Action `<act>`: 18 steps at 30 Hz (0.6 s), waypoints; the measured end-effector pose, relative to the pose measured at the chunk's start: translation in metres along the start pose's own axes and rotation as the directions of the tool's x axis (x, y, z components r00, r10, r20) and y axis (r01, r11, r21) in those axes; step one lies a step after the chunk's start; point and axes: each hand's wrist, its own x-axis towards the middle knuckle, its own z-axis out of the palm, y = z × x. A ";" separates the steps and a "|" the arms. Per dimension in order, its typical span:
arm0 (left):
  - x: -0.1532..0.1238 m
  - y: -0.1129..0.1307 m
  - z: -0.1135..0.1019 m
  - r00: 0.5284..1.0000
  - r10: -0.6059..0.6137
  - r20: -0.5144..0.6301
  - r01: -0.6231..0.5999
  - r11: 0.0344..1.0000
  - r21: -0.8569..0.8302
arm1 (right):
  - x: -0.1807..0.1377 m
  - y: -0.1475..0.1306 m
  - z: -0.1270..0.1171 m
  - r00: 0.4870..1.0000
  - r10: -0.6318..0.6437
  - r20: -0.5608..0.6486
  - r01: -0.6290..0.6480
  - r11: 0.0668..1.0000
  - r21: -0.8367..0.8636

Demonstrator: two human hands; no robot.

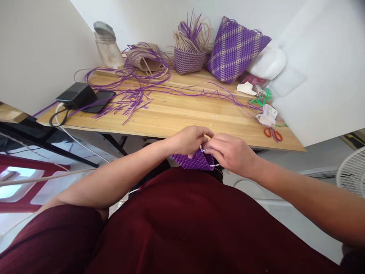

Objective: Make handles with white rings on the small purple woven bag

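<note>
Close to my body, below the table's front edge, is a purple woven basket [191, 161]. My left hand [191, 139] is over its upper edge, fingers closed on the rim. From the right, my right hand [230, 152] pinches a thin white strip [202, 148] at the same rim. The two hands meet there, fingertips almost touching. A second pale strip end [214, 165] sticks out of the basket's right side. My hands hide much of the rim, and the basket's lower part is out of sight behind my shirt.
The wooden table [182, 114] holds purple strip offcuts [134, 102], a black box with cables [76, 95], a phone [99, 101], and a lidded jar [107, 45]. At the back stand a half-woven basket [188, 61] and a purple checked bag [236, 49]. Scissors [273, 134] lie right; a fan [352, 173] stands beyond.
</note>
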 end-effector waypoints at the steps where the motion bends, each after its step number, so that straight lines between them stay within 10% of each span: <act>1: -0.002 -0.003 0.001 0.999 0.025 -0.042 -0.025 1.000 -0.007 | 0.000 0.003 0.001 0.998 0.055 0.011 -0.055 0.996 0.064; 11: -0.035 -0.032 0.024 0.826 0.305 -0.473 -0.240 0.951 0.192 | 0.009 0.012 0.000 0.954 0.283 0.103 -0.300 0.920 0.251; 18: -0.029 -0.038 0.031 0.756 0.367 -0.541 -0.207 0.919 0.334 | 0.014 0.013 0.001 0.987 0.157 0.038 -0.160 0.980 0.121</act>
